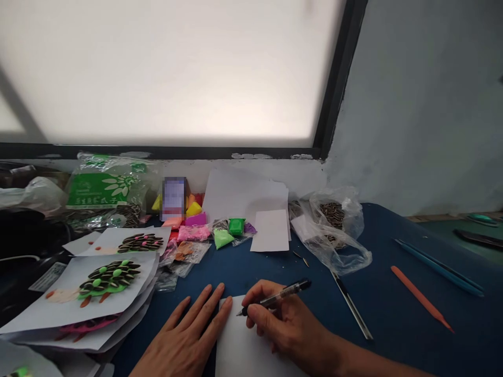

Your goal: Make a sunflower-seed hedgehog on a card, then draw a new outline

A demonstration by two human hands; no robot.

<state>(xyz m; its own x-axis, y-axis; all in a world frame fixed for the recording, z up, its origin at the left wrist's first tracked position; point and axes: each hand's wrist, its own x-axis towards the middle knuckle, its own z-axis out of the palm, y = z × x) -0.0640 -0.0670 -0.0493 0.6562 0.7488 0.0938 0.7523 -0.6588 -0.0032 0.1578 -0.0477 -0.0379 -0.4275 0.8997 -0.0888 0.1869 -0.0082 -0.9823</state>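
Observation:
A white sheet of paper [239,351] lies in front of me on the dark blue table. My left hand [188,330] rests flat with its fingers spread, the index fingertip on the sheet's left edge. In my right hand [286,324] a black pen with a clear barrel [281,296] is gripped between thumb and fingers. Its tip points down and left over the upper part of the sheet; I cannot tell whether it touches. No marks show on the visible part of the paper.
Left is a stack of sheets with sunflower-seed hedgehogs [110,275]. Behind lie coloured clay packets [194,232], a green seed bag [104,188], a white card [270,230] and a clear bag of seeds [334,220]. Rightward are a silver-and-black tool [351,306], an orange tool [420,296] and blue tweezers [438,267].

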